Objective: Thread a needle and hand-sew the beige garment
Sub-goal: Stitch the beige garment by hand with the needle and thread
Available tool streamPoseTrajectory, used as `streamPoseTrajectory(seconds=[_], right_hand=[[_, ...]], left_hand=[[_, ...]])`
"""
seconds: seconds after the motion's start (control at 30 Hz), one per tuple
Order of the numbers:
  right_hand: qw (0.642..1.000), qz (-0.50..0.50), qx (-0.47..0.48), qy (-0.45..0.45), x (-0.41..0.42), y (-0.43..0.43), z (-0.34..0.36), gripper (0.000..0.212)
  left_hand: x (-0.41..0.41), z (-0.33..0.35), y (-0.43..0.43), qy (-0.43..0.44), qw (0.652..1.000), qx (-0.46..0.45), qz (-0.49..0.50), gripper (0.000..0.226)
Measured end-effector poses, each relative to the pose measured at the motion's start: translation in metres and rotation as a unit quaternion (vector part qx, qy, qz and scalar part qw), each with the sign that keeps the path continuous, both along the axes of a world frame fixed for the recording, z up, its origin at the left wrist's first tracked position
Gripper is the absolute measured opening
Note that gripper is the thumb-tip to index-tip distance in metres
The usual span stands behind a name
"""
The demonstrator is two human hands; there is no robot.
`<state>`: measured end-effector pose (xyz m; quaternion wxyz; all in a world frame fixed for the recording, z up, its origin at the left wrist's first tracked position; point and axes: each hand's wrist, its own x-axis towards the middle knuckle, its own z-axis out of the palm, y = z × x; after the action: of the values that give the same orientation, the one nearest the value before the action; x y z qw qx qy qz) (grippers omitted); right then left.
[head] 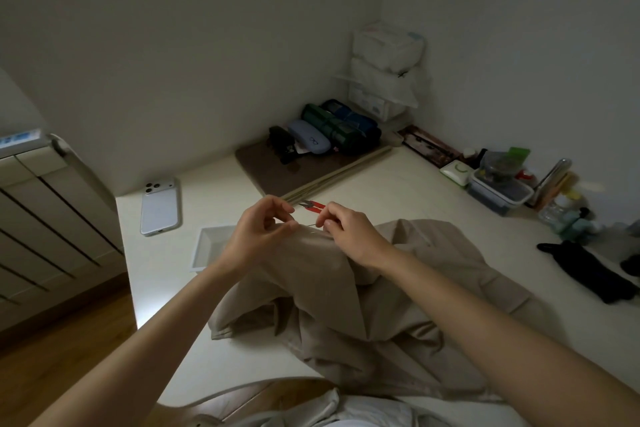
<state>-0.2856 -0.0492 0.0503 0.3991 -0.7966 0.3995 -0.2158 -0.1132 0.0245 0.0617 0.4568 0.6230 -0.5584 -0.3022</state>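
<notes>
On the white table (242,288) in front of the seated person lies the beige garment of smooth woven cloth (346,305). It is crumpled into soft folds, with one flat seamed edge hanging toward the person, and it spreads from the middle of the table to the right. Its top fold is raised up to the two hands.

The left hand (256,232) has curled fingers and grips this raised fold. The right hand (349,236) is just beside it, and its thumb and forefinger pinch a thin metal needle (310,226) that points toward the left fingertips. The thread is too fine for me to see.

Just behind the hands lie small red-handled thread snips (313,205). Partly under the left wrist stands a shallow white plastic tray (209,246), and to the left of it lies a white smartphone, face down (160,206).
</notes>
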Motion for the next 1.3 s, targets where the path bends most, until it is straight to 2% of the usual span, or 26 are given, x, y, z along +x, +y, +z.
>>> streamPoseTrajectory(seconds=[0.37,0.57,0.73,0.93,1.17,1.3], right_hand=[[0.999,0.024,0.024,-0.043,0.001,0.001,0.001,0.016],[0.994,0.047,0.076,-0.069,0.003,0.001,0.004,0.017],[0.984,0.061,0.130,-0.102,0.006,0.002,0.004,0.026],[0.979,0.090,0.156,-0.099,0.006,0.003,0.007,0.025],[0.959,0.060,0.232,-0.154,-0.001,0.004,0.007,0.017],[0.951,0.054,0.248,-0.178,0.001,0.008,0.012,0.014]], left_hand=[[0.000,-0.001,0.000,0.024,1.000,0.000,0.005,0.012],[-0.002,-0.001,0.000,0.046,0.999,0.000,0.004,0.015],[-0.002,-0.003,-0.003,0.054,0.999,-0.004,0.002,0.017],[-0.007,-0.005,-0.004,0.059,0.998,0.006,-0.012,0.021],[-0.010,-0.001,-0.002,0.110,0.990,0.087,-0.015,0.009],[-0.014,0.005,-0.001,0.119,0.985,0.121,-0.024,0.016]])
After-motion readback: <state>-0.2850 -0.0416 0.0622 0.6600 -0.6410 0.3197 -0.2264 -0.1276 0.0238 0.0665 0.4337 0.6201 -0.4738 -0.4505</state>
